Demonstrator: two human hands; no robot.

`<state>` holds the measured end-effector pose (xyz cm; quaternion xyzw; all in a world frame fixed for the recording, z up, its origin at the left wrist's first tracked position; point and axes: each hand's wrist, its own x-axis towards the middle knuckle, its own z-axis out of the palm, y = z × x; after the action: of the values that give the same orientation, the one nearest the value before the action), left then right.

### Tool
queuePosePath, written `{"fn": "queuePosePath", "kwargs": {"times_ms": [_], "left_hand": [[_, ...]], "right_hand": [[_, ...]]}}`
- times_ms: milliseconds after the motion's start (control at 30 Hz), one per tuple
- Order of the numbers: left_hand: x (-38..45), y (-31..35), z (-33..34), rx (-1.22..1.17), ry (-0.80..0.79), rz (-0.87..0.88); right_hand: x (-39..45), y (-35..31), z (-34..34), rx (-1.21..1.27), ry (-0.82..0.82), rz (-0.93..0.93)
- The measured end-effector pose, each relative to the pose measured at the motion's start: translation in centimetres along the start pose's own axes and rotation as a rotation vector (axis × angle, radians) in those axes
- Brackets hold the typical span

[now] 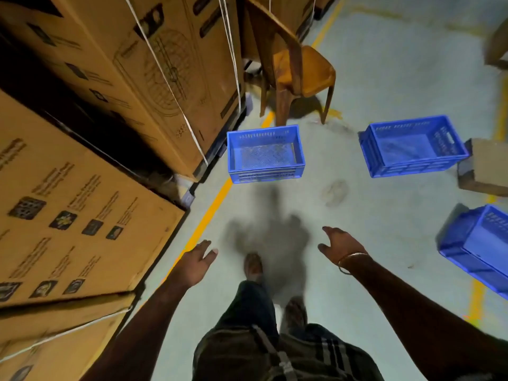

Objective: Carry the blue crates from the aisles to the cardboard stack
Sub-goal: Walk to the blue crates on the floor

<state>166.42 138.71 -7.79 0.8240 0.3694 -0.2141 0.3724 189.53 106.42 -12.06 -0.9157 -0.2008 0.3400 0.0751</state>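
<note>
Three empty blue plastic crates lie on the grey floor. The nearest blue crate (pixel 265 154) sits ahead beside the stacked cardboard boxes (pixel 82 193) on my left. A second blue crate (pixel 412 145) stands further right, and a third blue crate (pixel 478 246) lies tilted at the right edge. My left hand (pixel 196 264) and my right hand (pixel 339 246) are both stretched forward, fingers apart, holding nothing, well short of the nearest crate. My feet show below between the arms.
A brown plastic chair (pixel 297 70) stands behind the nearest crate. A small open cardboard box (pixel 486 166) lies at the right beside the second crate. A yellow floor line (pixel 211 204) runs along the foot of the tall strapped cartons.
</note>
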Motion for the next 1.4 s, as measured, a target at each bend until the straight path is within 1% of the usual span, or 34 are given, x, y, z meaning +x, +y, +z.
{"fn": "queuePosePath", "kwargs": {"times_ms": [33,100,200,333,467,567,700,800,867,933,1067,1133,1200,1233,1300,1400], "left_hand": [[2.5,0.7,-0.5,0.002,-0.015,-0.021],[10.4,2.1,-2.0,0.031,-0.094,-0.031],[14.6,3.7,-2.7,0.064,-0.153,-0.045],[23.4,6.8,-6.1,0.081,-0.243,-0.080],[31.6,11.0,-8.6,0.077,-0.232,-0.086],[37.8,12.6,-8.6,0.002,-0.226,-0.108],[48.3,10.1,-4.8,-0.046,-0.200,-0.140],[54.6,10.0,-2.1,-0.106,-0.154,-0.229],[58.7,9.4,0.3,-0.106,-0.136,-0.265],[63.4,7.4,3.1,-0.078,-0.079,-0.315],[72.5,2.9,6.9,-0.067,0.106,-0.377],[76.4,1.3,8.0,-0.108,0.141,-0.402],[79.6,-0.1,8.5,-0.188,0.105,-0.378],[81.0,-1.1,8.8,-0.226,0.140,-0.353],[83.2,-2.6,9.4,-0.233,0.269,-0.366],[83.3,-2.1,9.3,-0.165,0.334,-0.416]], "right_hand": [[2.2,-0.6,-0.7,-0.002,-0.023,0.000],[8.4,-1.9,-2.5,-0.010,-0.058,0.065],[11.1,-2.4,-3.7,-0.016,-0.062,0.119],[18.8,-4.3,-6.1,0.011,-0.089,0.172],[26.2,-5.9,-9.1,0.104,-0.061,0.171],[32.1,-6.1,-8.4,0.119,-0.082,0.142],[41.6,-5.0,-5.8,0.058,-0.205,0.103],[49.4,-3.1,-3.7,-0.042,-0.273,0.057],[54.8,-1.3,-2.1,-0.058,-0.238,0.054],[59.8,0.8,-0.1,-0.049,-0.190,0.072],[68.5,4.9,4.2,-0.046,-0.044,0.045],[72.2,6.5,6.1,0.060,0.047,0.099],[75.3,7.2,7.6,0.149,0.104,0.140],[76.4,7.3,8.2,0.176,0.115,0.162],[78.1,7.4,9.2,0.205,0.120,0.243],[79.1,7.5,9.4,0.230,0.176,0.359]]}}
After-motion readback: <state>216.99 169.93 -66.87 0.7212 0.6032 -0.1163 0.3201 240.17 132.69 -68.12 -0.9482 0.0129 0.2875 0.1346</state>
